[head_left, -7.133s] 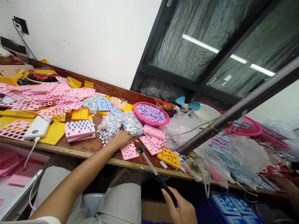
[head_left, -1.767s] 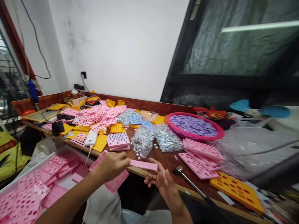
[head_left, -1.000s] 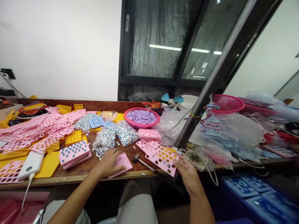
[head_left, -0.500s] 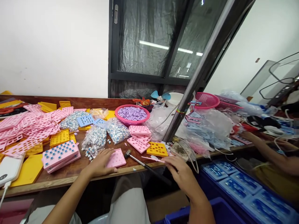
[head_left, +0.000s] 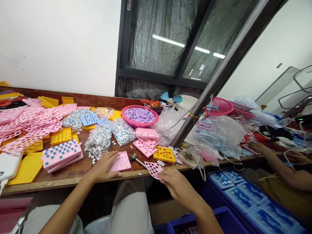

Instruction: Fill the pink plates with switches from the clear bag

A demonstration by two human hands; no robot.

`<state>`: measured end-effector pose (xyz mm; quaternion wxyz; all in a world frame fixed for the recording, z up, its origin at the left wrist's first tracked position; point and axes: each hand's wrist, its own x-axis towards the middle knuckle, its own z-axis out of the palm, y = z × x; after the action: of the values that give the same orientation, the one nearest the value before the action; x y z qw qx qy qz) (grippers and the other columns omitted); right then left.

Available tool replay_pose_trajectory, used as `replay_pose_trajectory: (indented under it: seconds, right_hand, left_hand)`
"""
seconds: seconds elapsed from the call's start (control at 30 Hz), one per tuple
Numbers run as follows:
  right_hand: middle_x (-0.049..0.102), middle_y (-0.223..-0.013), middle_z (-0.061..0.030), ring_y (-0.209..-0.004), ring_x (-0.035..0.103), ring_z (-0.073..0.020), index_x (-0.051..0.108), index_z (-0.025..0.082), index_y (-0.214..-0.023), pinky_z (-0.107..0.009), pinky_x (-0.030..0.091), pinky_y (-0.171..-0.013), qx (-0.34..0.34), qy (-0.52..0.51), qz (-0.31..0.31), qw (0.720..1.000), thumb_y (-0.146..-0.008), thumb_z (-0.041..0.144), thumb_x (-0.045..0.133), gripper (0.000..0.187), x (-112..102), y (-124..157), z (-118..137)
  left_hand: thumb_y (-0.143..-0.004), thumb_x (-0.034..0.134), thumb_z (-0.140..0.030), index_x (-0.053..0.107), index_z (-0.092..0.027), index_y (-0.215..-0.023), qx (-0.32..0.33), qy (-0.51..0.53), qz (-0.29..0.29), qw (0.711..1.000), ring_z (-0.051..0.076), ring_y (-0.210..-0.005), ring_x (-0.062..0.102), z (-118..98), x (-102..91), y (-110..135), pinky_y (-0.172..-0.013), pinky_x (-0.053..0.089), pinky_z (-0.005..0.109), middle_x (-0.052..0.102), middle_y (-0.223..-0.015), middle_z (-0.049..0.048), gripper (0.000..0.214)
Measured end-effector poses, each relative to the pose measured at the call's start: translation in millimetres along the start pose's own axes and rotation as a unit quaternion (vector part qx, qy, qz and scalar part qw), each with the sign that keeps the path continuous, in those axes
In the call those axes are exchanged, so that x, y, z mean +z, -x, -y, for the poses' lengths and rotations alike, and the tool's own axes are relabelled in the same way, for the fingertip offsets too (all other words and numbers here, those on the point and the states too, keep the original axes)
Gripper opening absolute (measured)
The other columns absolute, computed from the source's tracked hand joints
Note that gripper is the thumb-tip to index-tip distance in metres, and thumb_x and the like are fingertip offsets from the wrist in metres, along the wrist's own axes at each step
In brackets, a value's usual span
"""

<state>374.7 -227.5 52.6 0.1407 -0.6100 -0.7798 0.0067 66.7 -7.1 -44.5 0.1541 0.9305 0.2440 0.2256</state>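
My left hand [head_left: 105,167] holds a flat pink board [head_left: 121,161] at the bench's front edge, with fingers over its left side and thumb along its near edge. Small pegs or holes dot the board; I cannot tell which. Pinched in my right hand [head_left: 175,182] is a thin pink panel with square cutouts [head_left: 154,168], tilted above the front edge. Behind that panel lies a hammer [head_left: 136,159], its handle partly hidden. A yellow board with square holes [head_left: 164,154] and a small stack of pink boards [head_left: 146,142] sit just beyond.
Bags of small white-and-blue pieces [head_left: 98,139] and a pink basket of purple pieces [head_left: 140,116] stand farther back. Pink panels [head_left: 31,120] pile up at left. A slanted metal post [head_left: 195,113] rises at right. A co-worker's arm [head_left: 280,162] shows beyond blue trays [head_left: 251,198].
My right hand has moved left, bringing the pink panel from edge-on to face-on, over the hammer's handle. My left hand stays on the pink board. The view has shifted slightly.
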Motion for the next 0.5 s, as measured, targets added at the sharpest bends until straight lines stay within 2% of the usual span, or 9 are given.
replay_pose_trajectory:
  seconds: [0.1, 0.17, 0.23, 0.3, 0.37, 0.4, 0.5]
  right_hand:
    - [0.075, -0.107, -0.0084, -0.098, 0.067, -0.0246, 0.075, 0.024, -0.112, -0.039, 0.052, -0.090, -0.007, -0.013, 0.017, 1.000, -0.098, 0.016, 0.048, 0.031, -6, -3, -3]
    - [0.075, -0.105, -0.0088, -0.096, 0.067, -0.0249, 0.075, 0.024, -0.109, -0.039, 0.052, -0.087, -0.007, -0.017, 0.006, 1.000, -0.099, 0.020, 0.048, 0.029, -14, -9, -5]
    - [0.075, -0.103, -0.0093, -0.095, 0.067, -0.0262, 0.076, 0.024, -0.105, -0.041, 0.052, -0.088, 0.002, -0.023, -0.051, 0.998, -0.100, 0.026, 0.049, 0.028, -22, -20, -4]
    - [0.074, -0.105, -0.0098, -0.100, 0.066, -0.0276, 0.075, 0.023, -0.103, -0.044, 0.050, -0.094, 0.026, -0.054, -0.147, 0.987, -0.101, 0.031, 0.050, 0.026, -24, -37, -1]
    - [0.073, -0.108, -0.0103, -0.102, 0.065, -0.0278, 0.072, 0.021, -0.104, -0.044, 0.049, -0.096, 0.065, -0.129, -0.233, 0.962, -0.100, 0.038, 0.053, 0.026, -15, -61, 5]
    - [0.073, -0.107, -0.0103, -0.100, 0.065, -0.0270, 0.070, 0.020, -0.105, -0.042, 0.050, -0.093, 0.088, -0.183, -0.254, 0.946, -0.098, 0.042, 0.056, 0.027, -6, -74, 7]
    - [0.070, -0.090, -0.0069, -0.082, 0.066, -0.0225, 0.064, 0.018, -0.110, -0.035, 0.054, -0.075, 0.154, -0.382, -0.250, 0.876, -0.088, 0.054, 0.064, 0.042, 32, -114, 13]
  left_hand:
    - [-0.080, 0.066, -0.072, 0.042, -0.025, -0.152, 0.005, 0.008, 0.008, 1.000, 0.036, -0.143, 0.041, 1, 0.8, 0, -0.120, 0.030, 0.054, 0.045, -0.156, 0.0149, 0.089]
    - [-0.079, 0.068, -0.071, 0.042, -0.025, -0.152, 0.005, 0.018, 0.009, 1.000, 0.036, -0.143, 0.041, 2, 1.0, -1, -0.120, 0.030, 0.054, 0.045, -0.156, 0.0154, 0.090]
    - [-0.078, 0.070, -0.069, 0.042, -0.025, -0.152, 0.001, 0.029, 0.002, 1.000, 0.037, -0.144, 0.039, 0, -0.7, -2, -0.120, 0.030, 0.054, 0.043, -0.156, 0.0152, 0.091]
    - [-0.078, 0.073, -0.065, 0.042, -0.026, -0.152, -0.002, 0.042, -0.024, 0.999, 0.036, -0.145, 0.038, -4, -5.5, -2, -0.120, 0.030, 0.054, 0.043, -0.157, 0.0141, 0.089]
    - [-0.079, 0.074, -0.058, 0.042, -0.027, -0.151, -0.006, 0.055, -0.075, 0.996, 0.035, -0.145, 0.037, -10, -12.7, -2, -0.121, 0.031, 0.052, 0.043, -0.156, 0.0131, 0.085]
    - [-0.080, 0.074, -0.056, 0.041, -0.027, -0.151, -0.007, 0.057, -0.102, 0.993, 0.034, -0.145, 0.037, -13, -16.7, -2, -0.121, 0.031, 0.052, 0.042, -0.156, 0.0129, 0.084]
    - [-0.077, 0.076, -0.056, 0.029, -0.024, -0.156, 0.005, 0.033, -0.146, 0.989, 0.034, -0.146, 0.035, -19, -26.3, 1, -0.122, 0.030, 0.051, 0.038, -0.158, 0.0139, 0.097]
